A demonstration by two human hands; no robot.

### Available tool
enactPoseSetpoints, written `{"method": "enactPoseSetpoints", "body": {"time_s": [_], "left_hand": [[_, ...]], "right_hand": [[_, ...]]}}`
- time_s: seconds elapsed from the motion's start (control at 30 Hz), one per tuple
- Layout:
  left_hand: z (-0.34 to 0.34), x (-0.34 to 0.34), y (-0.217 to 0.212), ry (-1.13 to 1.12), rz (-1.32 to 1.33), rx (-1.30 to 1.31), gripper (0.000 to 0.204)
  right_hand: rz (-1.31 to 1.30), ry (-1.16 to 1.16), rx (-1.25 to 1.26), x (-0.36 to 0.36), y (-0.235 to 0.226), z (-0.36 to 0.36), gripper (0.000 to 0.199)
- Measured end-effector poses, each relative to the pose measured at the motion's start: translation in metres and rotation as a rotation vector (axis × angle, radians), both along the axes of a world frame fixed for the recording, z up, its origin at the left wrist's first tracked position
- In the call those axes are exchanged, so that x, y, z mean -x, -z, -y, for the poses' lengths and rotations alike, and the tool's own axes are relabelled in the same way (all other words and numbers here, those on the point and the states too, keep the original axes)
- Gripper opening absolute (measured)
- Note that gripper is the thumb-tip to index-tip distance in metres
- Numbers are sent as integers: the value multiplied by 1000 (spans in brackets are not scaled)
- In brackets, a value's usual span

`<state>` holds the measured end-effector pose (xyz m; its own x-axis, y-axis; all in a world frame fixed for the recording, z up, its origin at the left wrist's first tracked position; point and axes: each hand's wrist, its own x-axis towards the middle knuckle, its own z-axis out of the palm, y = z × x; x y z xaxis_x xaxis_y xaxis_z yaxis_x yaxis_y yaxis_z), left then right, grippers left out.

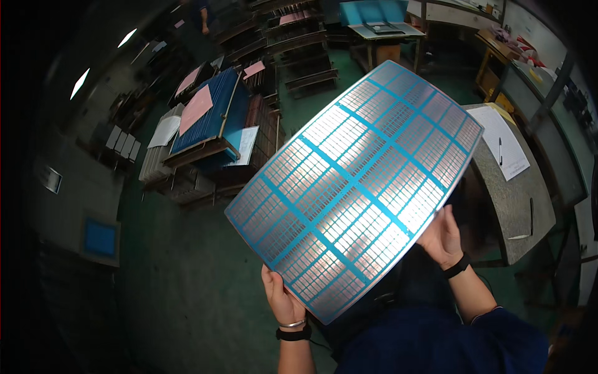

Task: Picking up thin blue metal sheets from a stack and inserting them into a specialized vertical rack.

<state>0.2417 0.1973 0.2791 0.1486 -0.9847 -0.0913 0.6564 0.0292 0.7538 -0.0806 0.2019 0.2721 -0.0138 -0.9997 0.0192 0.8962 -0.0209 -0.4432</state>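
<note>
Both hands hold up a large rectangular circuit board panel point(352, 181), coppery and shiny with a blue grid pattern, tilted so that light glares off its face. My left hand point(283, 302), with a metal bangle and a black band at the wrist, grips the lower left edge; its fingers go partly behind the panel. My right hand point(443, 239), black band at the wrist, is closed on the right-hand edge, its thumb side showing and the other fingertips hidden behind the panel.
Left of the panel stands a rack of upright blue panels point(215, 112) with a pink sheet point(196, 110) on top. At right is a grey table point(523, 212) with paper point(507, 146) and a pen point(499, 151). A person point(204, 15) stands far back; a blue-topped bench point(374, 12) is behind.
</note>
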Motion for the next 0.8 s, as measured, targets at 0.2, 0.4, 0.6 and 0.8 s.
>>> {"method": "enactPoseSetpoints", "body": {"time_s": [0.2,0.4,0.6,0.8], "left_hand": [[-40,3,-1,104,221,-166,42],[-176,-80,32,1559,796,-940,38],[-236,-79,84,1441,806,-966,36],[-252,-76,111,1374,863,-964,34]], "right_hand": [[-48,121,-26,6,19,33,58],[-137,101,4,33,17,49,62],[-145,105,36,31,16,60,61],[-137,117,21,32,23,58,62]]}}
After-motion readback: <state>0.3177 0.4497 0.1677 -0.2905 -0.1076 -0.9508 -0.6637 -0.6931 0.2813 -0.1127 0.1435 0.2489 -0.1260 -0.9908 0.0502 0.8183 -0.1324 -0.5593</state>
